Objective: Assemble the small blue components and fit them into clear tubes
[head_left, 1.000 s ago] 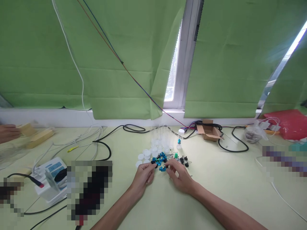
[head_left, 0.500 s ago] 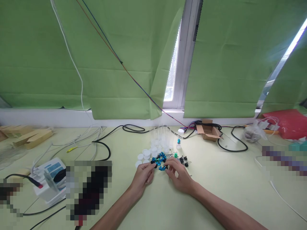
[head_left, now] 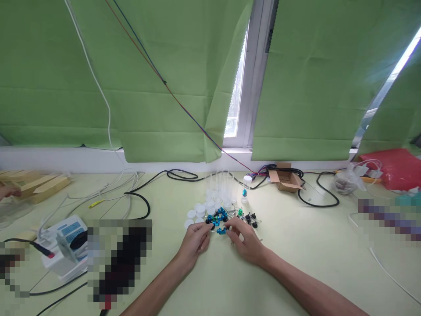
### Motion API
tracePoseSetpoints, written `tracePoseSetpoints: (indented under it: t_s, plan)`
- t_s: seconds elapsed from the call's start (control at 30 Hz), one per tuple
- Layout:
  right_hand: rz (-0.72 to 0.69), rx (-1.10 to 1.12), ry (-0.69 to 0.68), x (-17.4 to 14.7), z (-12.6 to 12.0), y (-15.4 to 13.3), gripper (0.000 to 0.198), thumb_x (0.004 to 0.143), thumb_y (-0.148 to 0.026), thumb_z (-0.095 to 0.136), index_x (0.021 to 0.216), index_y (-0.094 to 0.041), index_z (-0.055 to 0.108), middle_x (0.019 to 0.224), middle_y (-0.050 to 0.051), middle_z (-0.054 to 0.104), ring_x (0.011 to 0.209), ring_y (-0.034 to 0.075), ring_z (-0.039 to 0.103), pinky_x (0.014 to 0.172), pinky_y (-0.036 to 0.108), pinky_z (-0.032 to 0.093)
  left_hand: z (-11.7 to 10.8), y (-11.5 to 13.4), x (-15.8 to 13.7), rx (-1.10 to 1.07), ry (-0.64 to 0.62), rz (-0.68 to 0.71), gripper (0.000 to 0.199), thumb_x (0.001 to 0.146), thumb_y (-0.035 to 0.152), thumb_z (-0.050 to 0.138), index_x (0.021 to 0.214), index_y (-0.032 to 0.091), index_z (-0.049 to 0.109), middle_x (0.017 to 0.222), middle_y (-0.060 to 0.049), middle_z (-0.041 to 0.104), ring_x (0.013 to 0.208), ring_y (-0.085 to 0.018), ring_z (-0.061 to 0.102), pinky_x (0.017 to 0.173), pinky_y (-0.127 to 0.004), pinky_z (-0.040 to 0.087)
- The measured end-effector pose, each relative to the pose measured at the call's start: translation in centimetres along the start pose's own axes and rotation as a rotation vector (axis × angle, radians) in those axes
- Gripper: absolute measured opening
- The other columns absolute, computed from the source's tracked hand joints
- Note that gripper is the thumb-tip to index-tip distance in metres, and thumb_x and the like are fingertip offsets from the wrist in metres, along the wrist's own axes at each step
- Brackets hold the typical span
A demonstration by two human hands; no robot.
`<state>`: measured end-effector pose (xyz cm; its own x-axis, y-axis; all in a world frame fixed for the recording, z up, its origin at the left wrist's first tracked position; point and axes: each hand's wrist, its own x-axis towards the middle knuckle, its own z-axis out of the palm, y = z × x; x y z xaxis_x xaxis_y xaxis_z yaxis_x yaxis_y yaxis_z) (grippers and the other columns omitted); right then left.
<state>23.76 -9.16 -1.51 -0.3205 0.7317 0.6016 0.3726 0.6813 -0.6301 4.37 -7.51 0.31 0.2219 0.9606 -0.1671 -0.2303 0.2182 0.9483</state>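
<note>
My left hand (head_left: 194, 240) is closed in a pinch, and a thin metal rod (head_left: 213, 231) seems to stick out from its fingertips. Facing it, my right hand (head_left: 245, 239) pinches a small blue part (head_left: 221, 231) with thumb and forefinger. The rod points towards the blue part; whether the two touch I cannot tell. Just beyond my fingers lies a pile of blue and black small parts (head_left: 219, 216). Green parts (head_left: 240, 212) and black knob-like parts (head_left: 252, 217) with thin metal pins lie beyond my right hand. White round caps (head_left: 199, 209) are grouped beyond my left hand.
Clear tubes (head_left: 219, 186) stand behind the parts, beside a capped tube (head_left: 244, 192) holding a blue piece. An open cardboard box (head_left: 285, 181) sits further back. Black cables (head_left: 148, 206) and a white power strip (head_left: 66, 250) lie left. Another person's hand (head_left: 9, 192) is at the far left.
Another person's hand has come into view at the far left, by the yellow boxes. The view has shifted slightly; my two hands keep almost the same pose.
</note>
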Motion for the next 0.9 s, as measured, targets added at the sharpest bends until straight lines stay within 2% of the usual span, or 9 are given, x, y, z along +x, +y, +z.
tracePoseSetpoints:
  t_s: [0.3,0.47,0.57,0.73,0.9]
  plan:
    - [0.055,0.005,-0.026,-0.15,0.07,0.13,0.018,0.098,-0.025,0.042,0.107,-0.021,0.056,0.083,0.003,0.061,0.062,0.013,0.055,0.058,0.024,0.047,0.29,0.38,-0.19,0.004,0.008,-0.016,0.052,0.067,0.041,0.075,0.048,0.020,0.032,0.039,0.010,0.026,0.035,-0.004,0.025,0.042,-0.024,0.011]
    - [-0.003,0.042,-0.021,-0.04,-0.13,-0.14,0.018,0.095,-0.022,0.046,0.110,-0.021,0.054,0.103,0.009,0.057,0.070,0.015,0.057,0.061,0.027,0.051,0.33,0.44,-0.22,-0.005,0.012,-0.007,0.049,0.068,0.041,0.074,0.049,0.019,0.034,0.039,0.010,0.027,0.035,-0.004,0.025,0.042,-0.024,0.010]
    - [-0.007,0.047,-0.018,-0.06,-0.13,-0.14,0.019,0.095,-0.021,0.046,0.112,-0.022,0.054,0.108,0.010,0.055,0.072,0.015,0.057,0.060,0.028,0.053,0.34,0.50,-0.22,0.001,0.015,-0.002,0.050,0.068,0.040,0.074,0.047,0.019,0.033,0.039,0.010,0.027,0.035,-0.004,0.025,0.042,-0.024,0.012]
    - [-0.023,0.042,-0.008,-0.06,-0.01,0.04,0.019,0.095,-0.020,0.045,0.112,-0.021,0.053,0.105,0.010,0.055,0.071,0.015,0.058,0.061,0.028,0.052,0.27,0.39,-0.13,0.011,0.015,0.000,0.049,0.068,0.040,0.074,0.047,0.019,0.034,0.038,0.010,0.027,0.035,-0.005,0.025,0.042,-0.024,0.012]
    - [-0.008,0.018,-0.007,-0.07,0.04,0.16,0.017,0.096,-0.021,0.043,0.110,-0.021,0.054,0.093,0.006,0.059,0.069,0.015,0.057,0.062,0.027,0.049,0.10,0.12,-0.04,0.012,0.008,0.006,0.048,0.070,0.039,0.073,0.048,0.020,0.035,0.038,0.010,0.027,0.034,-0.005,0.025,0.042,-0.024,0.012]
